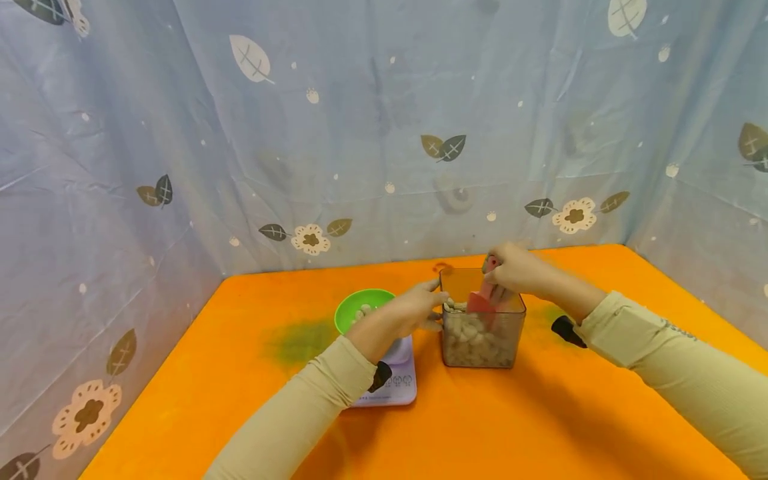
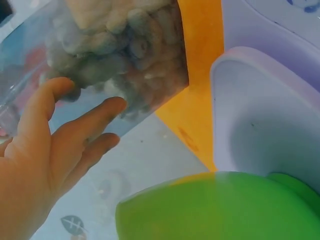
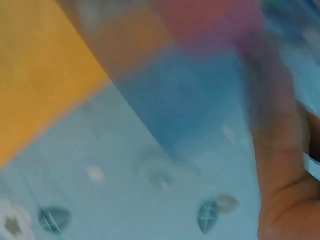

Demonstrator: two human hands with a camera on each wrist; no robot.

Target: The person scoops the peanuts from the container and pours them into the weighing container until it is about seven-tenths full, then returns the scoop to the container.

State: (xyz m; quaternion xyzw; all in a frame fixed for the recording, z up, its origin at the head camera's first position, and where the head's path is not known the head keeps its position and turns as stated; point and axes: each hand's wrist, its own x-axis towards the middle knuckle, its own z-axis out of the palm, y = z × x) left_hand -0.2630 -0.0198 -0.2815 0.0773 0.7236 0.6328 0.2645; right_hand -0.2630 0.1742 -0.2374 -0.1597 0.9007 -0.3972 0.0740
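A clear square container (image 1: 515,320) holds many peanuts in their shells (image 1: 474,339). My right hand (image 1: 522,272) grips the handle of a pink scoop (image 1: 480,301), its blade down inside the container among the peanuts. In the right wrist view, the pink scoop (image 3: 210,22) is blurred and seen partly through the container's wall. At the container's left side is my left hand (image 1: 411,310), fingers spread and fairly straight against the wall. The left wrist view shows the fingertips (image 2: 117,105) at the clear plastic, with peanuts (image 2: 145,40) behind it.
Left of the container, a green bowl (image 1: 347,315) with some peanuts stands on a lilac kitchen scale (image 1: 403,395), partly hidden by my left forearm. An orange cloth (image 1: 252,373) covers the table. A patterned blue curtain (image 1: 372,133) hangs around the back and sides.
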